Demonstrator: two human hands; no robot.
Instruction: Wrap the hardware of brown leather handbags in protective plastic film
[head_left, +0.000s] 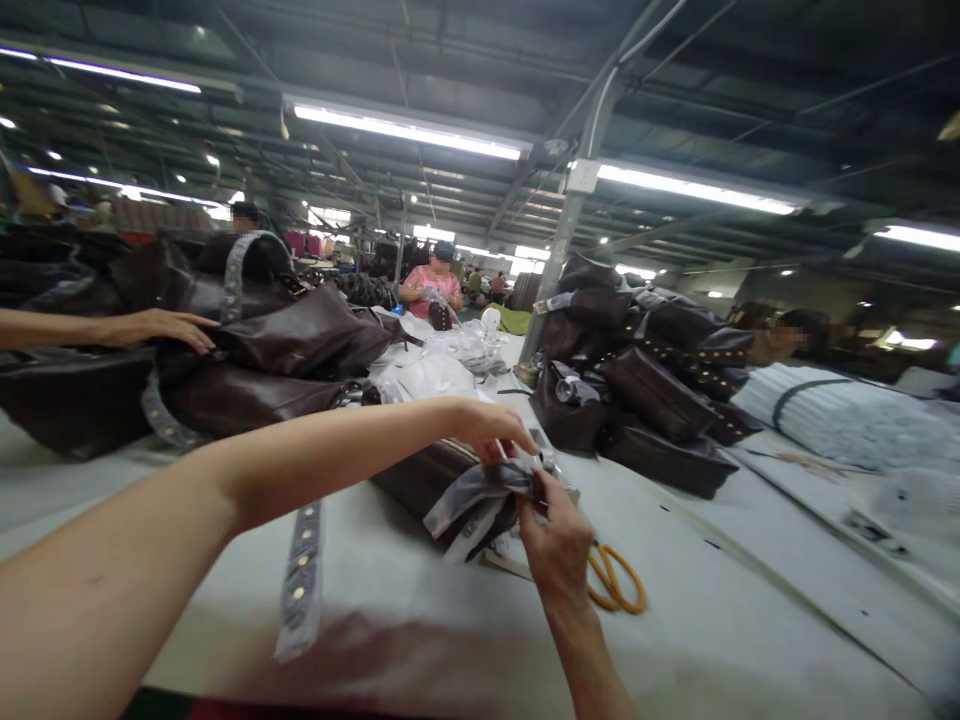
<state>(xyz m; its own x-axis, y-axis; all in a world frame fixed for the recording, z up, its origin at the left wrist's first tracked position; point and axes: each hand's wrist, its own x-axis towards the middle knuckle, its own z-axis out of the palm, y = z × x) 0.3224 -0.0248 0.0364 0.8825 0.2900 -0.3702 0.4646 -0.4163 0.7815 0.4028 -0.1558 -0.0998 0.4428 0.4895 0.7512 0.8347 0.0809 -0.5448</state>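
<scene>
My left hand (491,425) reaches across from the left, fingers bent down over a plastic-wrapped strap (469,497). Opposite it, my right hand (555,530) pinches the same strap between thumb and fingers. Under the strap lies a dark brown leather bag (420,490) with a zip along its top. Yellow-handled scissors (616,580) rest on the table just right of my right wrist, their blades hidden. A separate studded strap (302,570) in clear wrap lies below my left forearm.
Brown bags (300,330) are heaped at the left, where another person's hand (161,328) touches one. More studded bags (652,370) are piled at the right, near a metal post (551,285). A white bundle (847,410) lies beyond. A person in pink (431,285) works across the table.
</scene>
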